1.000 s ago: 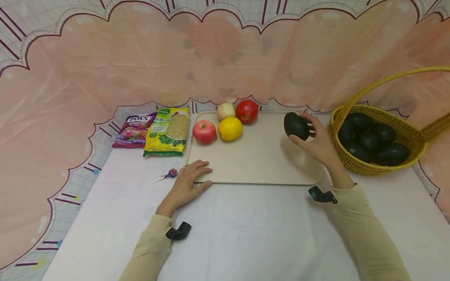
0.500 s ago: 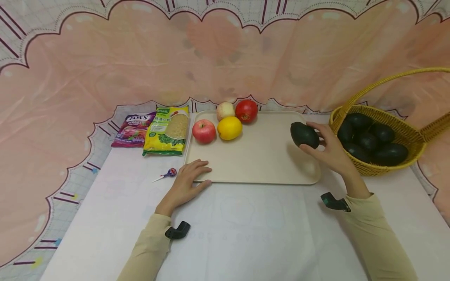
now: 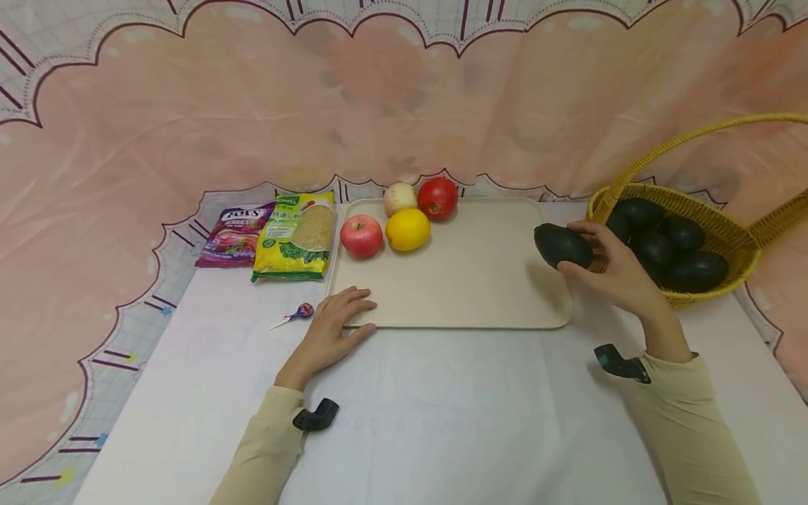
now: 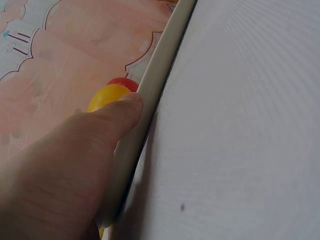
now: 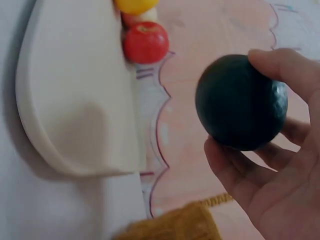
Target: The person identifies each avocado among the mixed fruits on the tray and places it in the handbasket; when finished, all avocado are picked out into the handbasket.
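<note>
In the head view, my right hand (image 3: 621, 273) pinches a dark green avocado (image 3: 562, 245) between thumb and fingers. It is held in the air over the right end of a cream tray (image 3: 467, 280), close to a yellow wicker basket (image 3: 726, 223) with several more avocados (image 3: 697, 271) in it. The right wrist view shows the held avocado (image 5: 240, 102) end-on, thumb above and fingertips below. My left hand (image 3: 331, 335) rests at the tray's front left corner, its fingers spread and holding nothing. In the left wrist view its thumb (image 4: 122, 115) lies along the tray's edge (image 4: 155, 70).
At the tray's back left sit a pink-red apple (image 3: 362, 236), a yellow lemon (image 3: 408, 229), a pale round fruit (image 3: 400, 199) and a red pomegranate (image 3: 438, 198). Left of the tray lie a purple candy bag (image 3: 233, 235), a yellow packet (image 3: 294, 237) and a lollipop (image 3: 304, 311). The basket's tall handle (image 3: 694, 135) arches upward.
My right hand has carried the avocado to the right and slightly toward me, nearer the basket, and the avocado has tilted more lengthwise. My left hand stays at the tray corner.
</note>
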Demonstrator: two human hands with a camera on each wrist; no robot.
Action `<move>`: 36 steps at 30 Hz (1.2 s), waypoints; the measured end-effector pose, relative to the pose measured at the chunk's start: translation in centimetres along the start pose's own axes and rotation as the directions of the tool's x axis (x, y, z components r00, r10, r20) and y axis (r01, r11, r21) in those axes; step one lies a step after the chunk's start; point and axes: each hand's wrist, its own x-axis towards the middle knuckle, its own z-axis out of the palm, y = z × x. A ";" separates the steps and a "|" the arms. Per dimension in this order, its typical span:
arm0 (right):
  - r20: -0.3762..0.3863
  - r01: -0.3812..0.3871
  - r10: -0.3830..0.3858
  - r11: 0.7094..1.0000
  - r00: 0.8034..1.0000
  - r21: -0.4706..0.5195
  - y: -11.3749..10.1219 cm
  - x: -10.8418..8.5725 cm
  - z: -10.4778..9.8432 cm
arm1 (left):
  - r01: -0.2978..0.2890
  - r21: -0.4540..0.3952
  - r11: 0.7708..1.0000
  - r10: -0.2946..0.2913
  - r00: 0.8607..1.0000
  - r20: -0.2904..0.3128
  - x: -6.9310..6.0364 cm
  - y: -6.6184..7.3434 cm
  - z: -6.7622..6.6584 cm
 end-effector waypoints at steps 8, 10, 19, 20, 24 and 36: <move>-0.015 0.034 -0.034 0.999 0.999 -0.010 0.7 -0.7 -1.7 | 0.000 0.013 1.000 0.000 1.000 -0.001 -0.2 -0.1 -0.2; -0.024 0.046 -0.046 0.999 0.999 -0.013 1.0 -0.9 -2.1 | -0.010 0.014 1.000 0.010 1.000 -0.005 -0.1 0.0 -0.2; -0.027 -0.013 0.013 1.000 1.000 0.000 2.6 -1.7 -4.0 | -0.022 0.025 0.999 0.022 1.000 -0.004 0.2 0.0 -0.2; -0.028 -0.029 0.028 1.000 0.999 -0.007 2.8 -1.8 -4.2 | -0.022 0.027 0.999 0.022 1.000 -0.003 0.2 0.0 -0.2; -0.035 -0.078 0.077 0.996 0.996 -0.037 3.5 -2.1 -5.1 | -0.022 0.031 0.999 0.022 1.000 -0.005 0.2 0.0 -0.1; -0.045 -0.185 0.182 0.980 0.982 -0.078 4.8 -2.8 -6.9 | -0.016 0.020 1.000 0.017 1.000 -0.011 0.1 0.1 0.0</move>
